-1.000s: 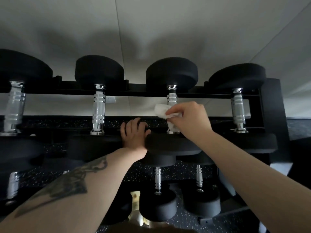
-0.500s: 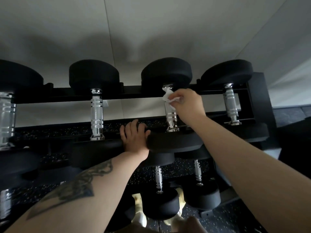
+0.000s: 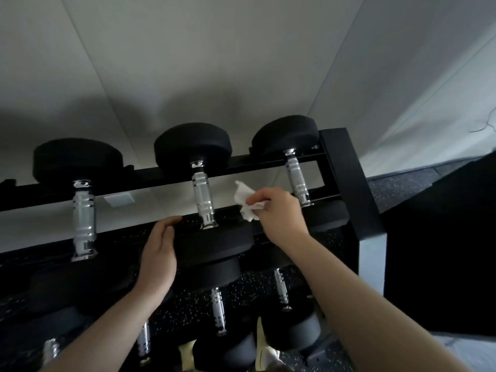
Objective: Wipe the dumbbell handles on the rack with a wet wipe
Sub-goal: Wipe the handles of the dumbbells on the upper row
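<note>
Wipe [image 3: 246, 202] off middle handle [image 3: 203, 196] — right hand [image 3: 279, 213] now between handles.

The single head-worn wide-angle camera looked forward and down from close in front of the rack [image 3: 346, 167], taking in its top row of dumbbells [image 3: 204, 194], the lower row, the pale wall behind, and both forearms reaching in from the bottom edge.
</note>
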Available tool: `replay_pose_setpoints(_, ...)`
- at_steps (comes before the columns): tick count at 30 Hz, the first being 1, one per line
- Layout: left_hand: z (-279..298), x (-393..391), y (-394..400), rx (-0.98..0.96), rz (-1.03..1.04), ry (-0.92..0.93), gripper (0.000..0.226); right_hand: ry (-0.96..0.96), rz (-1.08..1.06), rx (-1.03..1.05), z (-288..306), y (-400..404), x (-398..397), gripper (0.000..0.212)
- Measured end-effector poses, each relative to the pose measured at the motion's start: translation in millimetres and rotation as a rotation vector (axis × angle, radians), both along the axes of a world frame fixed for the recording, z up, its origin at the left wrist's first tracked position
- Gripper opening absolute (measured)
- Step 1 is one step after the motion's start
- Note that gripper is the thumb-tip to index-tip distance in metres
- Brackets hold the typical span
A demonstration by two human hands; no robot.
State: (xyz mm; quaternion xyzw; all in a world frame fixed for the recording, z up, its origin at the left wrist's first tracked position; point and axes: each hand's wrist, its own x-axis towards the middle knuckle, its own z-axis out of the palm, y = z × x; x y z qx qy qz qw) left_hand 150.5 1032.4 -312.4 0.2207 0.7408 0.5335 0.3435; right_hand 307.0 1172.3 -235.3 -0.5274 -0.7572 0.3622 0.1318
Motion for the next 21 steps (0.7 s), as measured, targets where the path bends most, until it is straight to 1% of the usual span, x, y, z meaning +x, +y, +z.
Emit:
replay_pose_setpoints(2,30,39,2,0.080,0.077,0.266,0.027,0.122,-0.118,0.057,8,17,37,0.027)
replay_pose_setpoints(3,41,59,7,0.126,0.082,0.414,0.027,0.137,-0.168,0.088,10,28,55,0.031)
replay_pose_setpoints(4,46,76,14,0.176,0.037,0.532,0.030,0.107,-0.195,0.133,11,41,71,0.032)
replay_pose_setpoints(6,46,108,35,0.204,-0.160,0.692,0.036,-0.018,-0.181,0.224,6,66,95,0.026)
replay_pose_setpoints(8,40,135,58,0.115,-0.396,0.798,0.045,-0.125,-0.113,0.227,-3,87,106,0.020)
replay_pose_setpoints(9,35,144,69,0.046,-0.459,0.793,0.053,-0.163,-0.077,0.182,-7,96,109,0.017)
replay_pose_setpoints(11,19,151,89,-0.128,-0.456,0.692,0.070,-0.223,-0.004,0.038,-11,111,109,0.016)
replay_pose_setpoints(12,15,152,98,-0.241,-0.469,0.653,0.076,-0.236,0.036,-0.038,-11,116,107,0.018)
replay_pose_setpoints(13,10,153,105,-0.307,-0.466,0.634,0.081,-0.234,0.085,-0.103,-12,120,104,0.022)
replay_pose_setpoints(15,4,155,114,-0.315,-0.424,0.588,0.087,-0.225,0.209,-0.170,-15,122,94,0.033)
replay_pose_setpoints(16,1,156,116,-0.299,-0.390,0.546,0.089,-0.242,0.282,-0.161,-15,122,89,0.035)
replay_pose_setpoints(18,-12,154,119,-0.306,-0.360,0.497,0.088,-0.318,0.427,-0.131,-9,127,82,0.034)
replay_pose_setpoints(20,-27,149,121,-0.371,-0.390,0.543,0.085,-0.410,0.520,-0.118,-4,141,87,0.028)
replay_pose_setpoints(21,-34,146,123,-0.394,-0.409,0.573,0.087,-0.443,0.527,-0.119,-4,151,94,0.022)
